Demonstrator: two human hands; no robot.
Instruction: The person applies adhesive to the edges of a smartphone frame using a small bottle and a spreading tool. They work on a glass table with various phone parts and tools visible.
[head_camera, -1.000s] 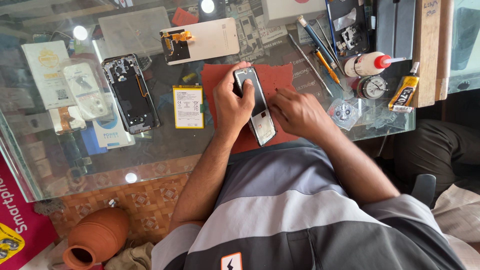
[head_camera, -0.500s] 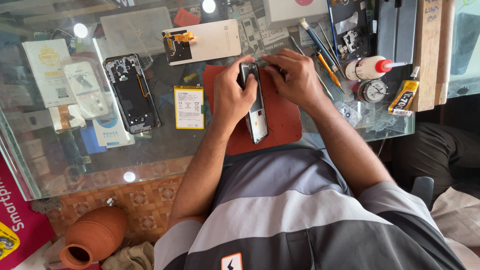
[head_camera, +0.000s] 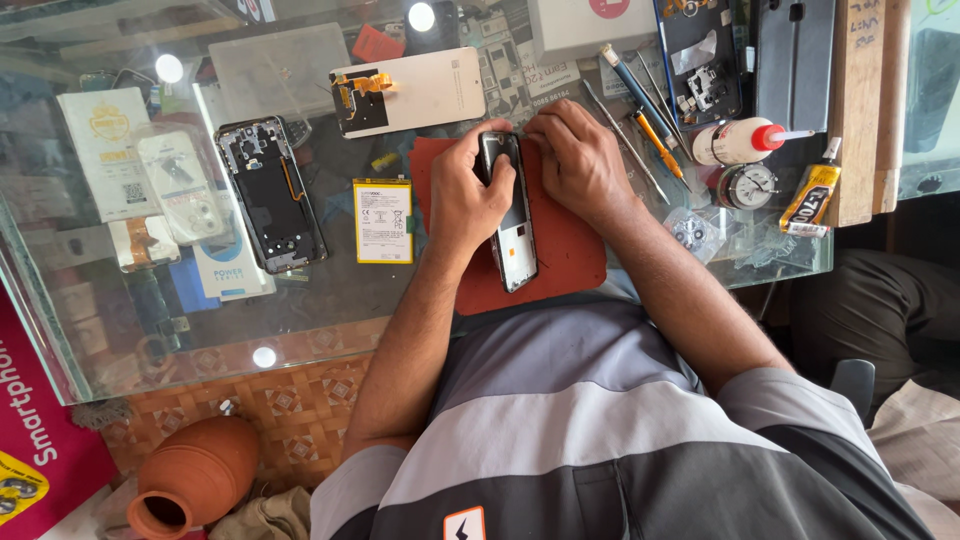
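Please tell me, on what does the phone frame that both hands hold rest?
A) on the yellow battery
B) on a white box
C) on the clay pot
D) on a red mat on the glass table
D: the phone frame, held by the left hand and the right hand, lies over the red mat on the glass table.
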